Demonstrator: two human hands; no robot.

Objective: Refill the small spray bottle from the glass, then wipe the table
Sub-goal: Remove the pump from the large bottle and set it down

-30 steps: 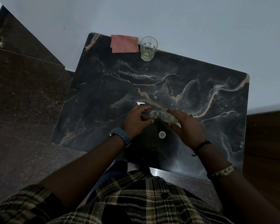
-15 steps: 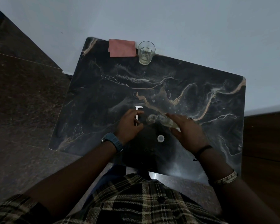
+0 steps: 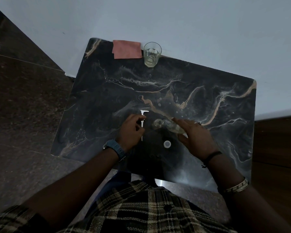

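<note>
Clear spray bottle (image 3: 170, 126) tilted, open neck toward 9 o'clock, grasped in your right hand (image 3: 196, 137). Your left hand (image 3: 130, 130) pinches white pump head (image 3: 143, 117). Glass (image 3: 152, 54) at bench (image 3: 107, 91) 12 o'clock edge, beside pink cloth (image 3: 127, 49). White cap (image 3: 167, 144) near 6 o'clock.

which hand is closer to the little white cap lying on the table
Right. The right hand, holding the spray bottle, sits just right of and beyond the cap; the left hand, pinching the pump stem, is farther off to its left.
</note>
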